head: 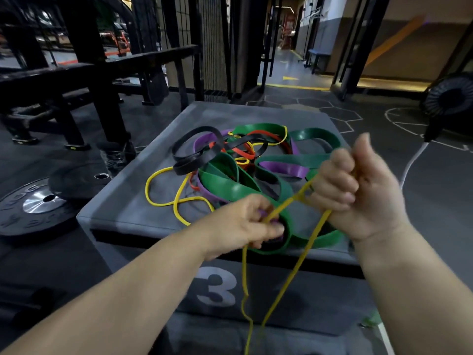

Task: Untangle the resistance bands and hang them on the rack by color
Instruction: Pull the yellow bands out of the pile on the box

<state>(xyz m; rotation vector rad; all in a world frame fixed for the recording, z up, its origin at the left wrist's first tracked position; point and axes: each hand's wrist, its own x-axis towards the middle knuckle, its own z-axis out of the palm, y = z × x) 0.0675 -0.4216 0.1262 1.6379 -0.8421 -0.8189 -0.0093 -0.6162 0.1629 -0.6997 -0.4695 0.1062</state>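
Observation:
A tangle of resistance bands (238, 165) in green, purple, black, red and yellow lies on top of a grey padded box (133, 208). My left hand (245, 221) pinches a thin yellow band (289, 275) near the box's front edge. My right hand (358, 188) is raised a little higher, its fingers curled round the same yellow band. Below both hands the yellow band hangs in a long loop down past the box's front. Another yellow band (163, 190) lies looped on the box's left side.
The box's front carries a large "3" (217, 288). Black weight plates (38, 203) lie on the floor to the left, beside a dark metal rack frame (102, 80). A fan (450, 98) and a white cable (414, 160) are on the right.

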